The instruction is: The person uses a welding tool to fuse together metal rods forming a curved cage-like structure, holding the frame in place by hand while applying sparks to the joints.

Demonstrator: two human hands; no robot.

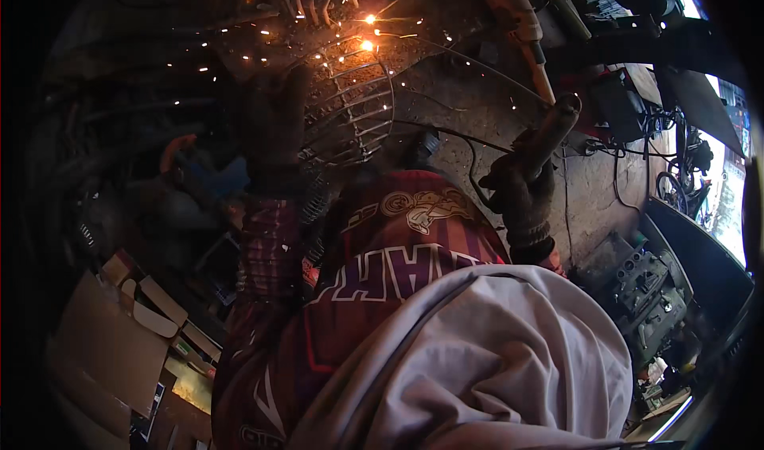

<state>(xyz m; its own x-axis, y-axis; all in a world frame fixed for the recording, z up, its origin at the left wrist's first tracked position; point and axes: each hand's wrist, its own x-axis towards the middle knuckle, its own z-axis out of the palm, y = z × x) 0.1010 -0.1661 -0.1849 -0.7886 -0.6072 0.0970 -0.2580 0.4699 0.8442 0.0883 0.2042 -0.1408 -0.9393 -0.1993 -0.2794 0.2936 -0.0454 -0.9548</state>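
A bright welding arc point(367, 45) throws sparks at the upper middle, at the edge of a rounded wire rack point(362, 108) with several crossbars. My right hand point(525, 187), in a dark glove, is closed around a welding electrode holder point(551, 128). From the holder's tip a thin electrode point(477, 62) runs left to the glow. On the rack's left side is my left hand point(274, 116), also gloved. Shadow hides its fingers, so its grip on the rack cannot be made out.
Bent metal rods point(310, 4) stand beyond the arc. A blue and orange tool point(211, 171) lies left of my left forearm. Cardboard boxes point(103, 346) are at lower left. Cables point(625, 167) and a dark machine point(652, 291) are on the right. A long pipe point(513, 12) slants at upper right.
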